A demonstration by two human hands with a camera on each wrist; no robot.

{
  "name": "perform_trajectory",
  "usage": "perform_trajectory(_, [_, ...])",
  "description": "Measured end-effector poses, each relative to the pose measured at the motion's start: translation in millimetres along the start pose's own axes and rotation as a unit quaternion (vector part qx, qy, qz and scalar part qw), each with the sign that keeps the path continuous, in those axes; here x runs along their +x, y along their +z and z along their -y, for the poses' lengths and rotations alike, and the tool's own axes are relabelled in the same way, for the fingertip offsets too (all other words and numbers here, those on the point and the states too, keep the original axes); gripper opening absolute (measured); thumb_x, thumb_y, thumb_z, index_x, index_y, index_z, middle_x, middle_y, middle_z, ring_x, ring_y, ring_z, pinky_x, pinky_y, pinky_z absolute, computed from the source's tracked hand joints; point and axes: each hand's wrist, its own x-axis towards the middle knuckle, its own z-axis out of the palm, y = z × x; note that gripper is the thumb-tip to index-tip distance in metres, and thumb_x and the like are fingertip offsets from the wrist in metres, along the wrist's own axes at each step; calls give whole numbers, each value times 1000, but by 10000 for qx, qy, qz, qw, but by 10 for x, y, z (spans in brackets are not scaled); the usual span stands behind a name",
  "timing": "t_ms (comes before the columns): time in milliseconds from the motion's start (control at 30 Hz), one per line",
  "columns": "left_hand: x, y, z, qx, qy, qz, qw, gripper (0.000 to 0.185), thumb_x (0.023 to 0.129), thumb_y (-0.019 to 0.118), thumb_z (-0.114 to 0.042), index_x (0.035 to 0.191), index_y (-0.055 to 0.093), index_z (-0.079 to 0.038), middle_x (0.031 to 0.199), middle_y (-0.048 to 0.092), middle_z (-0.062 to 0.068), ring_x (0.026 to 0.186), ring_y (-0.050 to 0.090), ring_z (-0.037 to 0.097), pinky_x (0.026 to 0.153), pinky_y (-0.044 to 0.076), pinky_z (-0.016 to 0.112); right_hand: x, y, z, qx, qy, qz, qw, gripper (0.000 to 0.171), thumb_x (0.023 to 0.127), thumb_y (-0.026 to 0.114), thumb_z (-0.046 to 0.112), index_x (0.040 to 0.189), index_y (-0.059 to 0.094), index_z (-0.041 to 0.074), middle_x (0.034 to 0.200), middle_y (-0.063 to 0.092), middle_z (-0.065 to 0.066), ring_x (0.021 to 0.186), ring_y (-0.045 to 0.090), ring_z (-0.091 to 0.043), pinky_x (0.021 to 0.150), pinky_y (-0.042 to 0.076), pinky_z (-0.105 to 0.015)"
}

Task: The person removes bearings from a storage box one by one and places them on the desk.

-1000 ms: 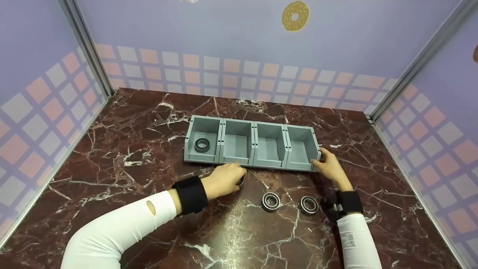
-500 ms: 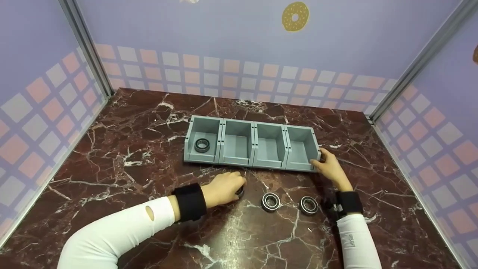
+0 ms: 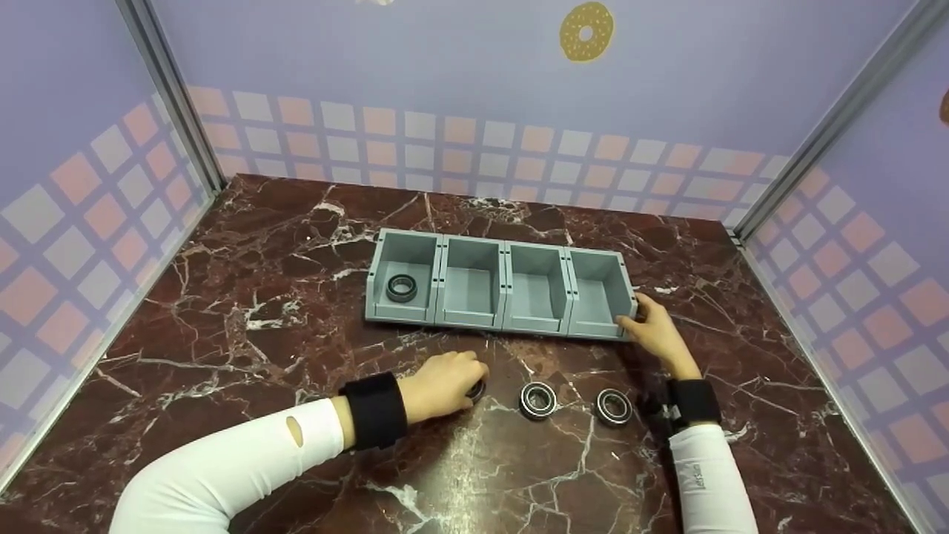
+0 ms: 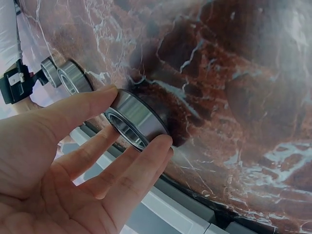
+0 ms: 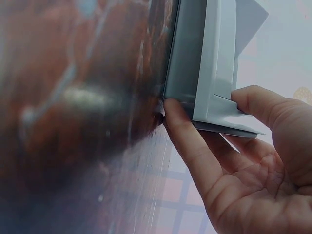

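My left hand [image 3: 468, 380] pinches a steel ball bearing [image 3: 477, 389] between thumb and fingers, on edge against the marble. The left wrist view shows this bearing [image 4: 136, 119] held in the fingertips [image 4: 163, 142] of that hand [image 4: 136, 117]. Two more bearings [image 3: 537, 400] [image 3: 614, 406] lie flat to its right. A grey four-compartment tray [image 3: 504, 248] stands behind them, with one bearing [image 3: 401, 288] in its leftmost compartment. My right hand [image 3: 632, 317] clasps the tray's front right corner [image 5: 204, 63], thumb on the side wall and a finger on the front.
The dark red marble table [image 3: 282, 348] is boxed in by patterned walls with metal corner posts [image 3: 170, 96] on the left, back and right. Both forearms wear white sleeves and black wrist straps [image 3: 374, 410].
My left hand has drawn back from the tray's front edge toward me, bringing the bearing with it. The right hand, the tray and the other bearings have stayed put.
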Motion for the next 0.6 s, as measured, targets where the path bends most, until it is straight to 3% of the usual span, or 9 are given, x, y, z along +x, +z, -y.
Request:
perform_trajectory(267, [-4,31,3,-16,6,-41,10000,27,79,85,-8,103,74,-3,96,69,15,87,68,34,74,61,47,16,-3,-13,-61,3,-3,10000,46,99,59,-1,140,44,-18,124,61,-42,84,57,-4,62,48,-14])
perform_trajectory(600, [-18,106,3,208,51,-237,9995,26,79,86,-9,100,73,-5,96,68,14,84,67,33,70,61,45,-21,-5,10,-62,-93,-85,9999,46,98,61,0,139,47,-15,118,65,-35,78,56,2,61,48,-15])
